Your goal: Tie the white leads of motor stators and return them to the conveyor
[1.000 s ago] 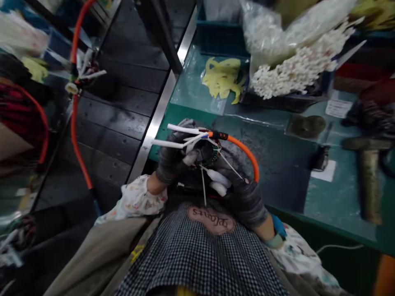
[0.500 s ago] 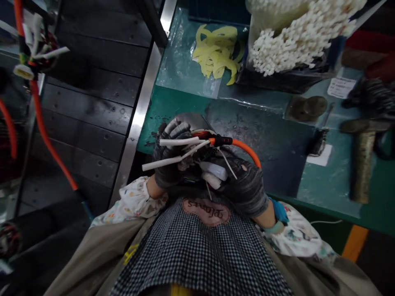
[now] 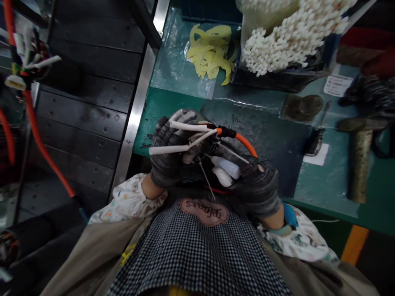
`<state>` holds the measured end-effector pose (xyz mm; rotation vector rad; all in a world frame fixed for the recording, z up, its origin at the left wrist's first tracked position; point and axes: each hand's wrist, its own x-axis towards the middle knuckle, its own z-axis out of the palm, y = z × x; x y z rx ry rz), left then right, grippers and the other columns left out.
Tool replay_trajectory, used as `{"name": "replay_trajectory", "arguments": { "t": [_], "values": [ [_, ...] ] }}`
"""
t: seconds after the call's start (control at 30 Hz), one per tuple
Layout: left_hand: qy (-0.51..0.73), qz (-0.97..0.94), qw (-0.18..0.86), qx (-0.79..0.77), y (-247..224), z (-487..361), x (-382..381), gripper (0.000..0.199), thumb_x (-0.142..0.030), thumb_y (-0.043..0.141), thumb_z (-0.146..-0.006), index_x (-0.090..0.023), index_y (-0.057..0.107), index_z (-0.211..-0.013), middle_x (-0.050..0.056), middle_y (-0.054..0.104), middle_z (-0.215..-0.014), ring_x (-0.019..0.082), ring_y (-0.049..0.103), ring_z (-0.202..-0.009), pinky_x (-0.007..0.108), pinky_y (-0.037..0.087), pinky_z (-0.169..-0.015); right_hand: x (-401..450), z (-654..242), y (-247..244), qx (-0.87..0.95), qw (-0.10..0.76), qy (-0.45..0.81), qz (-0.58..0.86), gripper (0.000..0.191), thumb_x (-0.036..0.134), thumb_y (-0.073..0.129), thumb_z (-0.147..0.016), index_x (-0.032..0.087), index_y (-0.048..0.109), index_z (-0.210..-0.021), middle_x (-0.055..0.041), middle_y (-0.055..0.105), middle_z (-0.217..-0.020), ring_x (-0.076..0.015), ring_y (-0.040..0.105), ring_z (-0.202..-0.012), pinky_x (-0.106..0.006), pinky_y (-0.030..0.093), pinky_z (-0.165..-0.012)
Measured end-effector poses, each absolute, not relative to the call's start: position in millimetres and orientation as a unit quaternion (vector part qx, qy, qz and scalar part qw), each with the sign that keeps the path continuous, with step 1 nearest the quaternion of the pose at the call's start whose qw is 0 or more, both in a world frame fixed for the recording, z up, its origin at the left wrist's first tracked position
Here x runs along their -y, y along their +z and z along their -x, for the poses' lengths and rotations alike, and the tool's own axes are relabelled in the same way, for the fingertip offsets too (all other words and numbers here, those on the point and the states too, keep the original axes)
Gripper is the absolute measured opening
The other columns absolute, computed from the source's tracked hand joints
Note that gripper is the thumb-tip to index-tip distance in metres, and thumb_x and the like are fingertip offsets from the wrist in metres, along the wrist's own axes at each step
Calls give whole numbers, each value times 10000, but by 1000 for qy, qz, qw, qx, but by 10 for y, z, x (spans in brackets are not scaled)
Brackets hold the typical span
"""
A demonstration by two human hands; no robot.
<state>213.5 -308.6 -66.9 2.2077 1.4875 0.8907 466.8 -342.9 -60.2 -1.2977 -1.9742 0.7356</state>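
Observation:
My left hand (image 3: 168,154), in a dark grey glove, is curled against the left side of a wire-wound part, probably a motor stator (image 3: 193,155), held close to the apron; much of it is hidden. White sleeved leads (image 3: 168,150) and an orange cable (image 3: 246,144) come out of it, the cable bound in black at its root. A thin white cord (image 3: 236,153) runs from the windings to my right hand (image 3: 259,183), whose gloved fingers are closed around it. Two pale, bulky pieces (image 3: 226,167) hang beside that hand. Another cord end points toward the apron.
Yellow strips (image 3: 211,51) and a box of white tubes (image 3: 284,39) lie at the back of the green bench. A hammer (image 3: 359,160) and a dark round block (image 3: 302,107) are to the right. Left is a black slatted conveyor (image 3: 86,111) beside another orange cable (image 3: 40,135).
My right hand has moved right and slightly down, away from the windings, drawing the cord out straight. The white leads and wound part have tilted and shifted up and right.

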Motion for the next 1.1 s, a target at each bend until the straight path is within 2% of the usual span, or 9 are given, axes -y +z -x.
{"name": "replay_trajectory", "arguments": {
  "t": [0.13,0.23,0.33,0.4,0.5,0.7,0.9,1.03,1.1],
  "values": [
    [308,-817,63,-483,-476,-2253,2927,428,-399,600,-1204,-282,636,-1615,85,722,-1626,352,648,-1575,570,494,-1363,3360,-4784,-639,780,295,229,503,315,370,781,-1088,382,845,-1396,-50,833,-1473,-366,833,-1313,-547,753,-1072],
    [258,-844,31,-469,-446,-2334,2786,450,-432,498,-1240,-210,621,-1610,138,735,-1601,370,676,-1545,597,535,-1314,3342,-4812,-665,802,264,151,515,291,408,763,-1105,336,857,-1370,-90,867,-1391,-346,887,-1101,-485,768,-868],
    [218,-836,52,-501,-405,-2434,2665,474,-513,479,-1232,-249,658,-1583,126,742,-1594,379,687,-1528,618,505,-1336,3324,-4810,-626,809,269,74,517,245,409,726,-1128,324,853,-1319,-62,910,-1252,-294,892,-933,-411,725,-711],
    [198,-818,96,-532,-350,-2507,2605,470,-570,522,-1204,-288,707,-1532,108,749,-1585,388,682,-1529,619,473,-1361,3292,-4807,-579,804,286,51,518,204,392,718,-1135,336,846,-1285,-36,918,-1202,-272,890,-918,-388,722,-741],
    [179,-808,127,-546,-257,-2603,2536,509,-615,519,-1188,-251,751,-1458,148,747,-1577,418,675,-1530,634,480,-1345,3216,-4807,-549,785,307,66,534,209,398,730,-1125,345,845,-1290,-41,908,-1180,-273,884,-944,-394,725,-824],
    [141,-821,96,-545,-176,-2697,2379,503,-604,430,-1196,-289,796,-1340,136,829,-1387,400,783,-1313,631,601,-1187,3070,-4764,-736,754,307,38,580,275,450,712,-1127,269,871,-1259,-111,868,-976,-317,837,-845,-423,644,-704],
    [119,-821,128,-543,-132,-2764,2199,456,-520,465,-1181,-250,812,-1300,163,837,-1307,417,792,-1285,651,618,-1153,3046,-4738,-862,750,294,60,589,275,484,701,-1127,292,864,-1240,-112,878,-1059,-306,817,-891,-429,646,-762],
    [124,-809,147,-555,-101,-2812,2149,323,-499,562,-1158,-330,816,-1263,112,842,-1308,387,803,-1277,618,612,-1180,3027,-4756,-857,734,313,92,596,347,527,745,-1092,266,853,-1294,-139,872,-1104,-327,826,-982,-430,666,-820],
    [112,-809,143,-559,-88,-2840,2136,330,-481,567,-1158,-299,821,-1265,126,841,-1317,398,800,-1303,622,616,-1174,3002,-4756,-853,738,303,96,595,330,496,747,-1083,256,857,-1280,-143,879,-1103,-335,832,-987,-427,669,-808]
  ]
}}
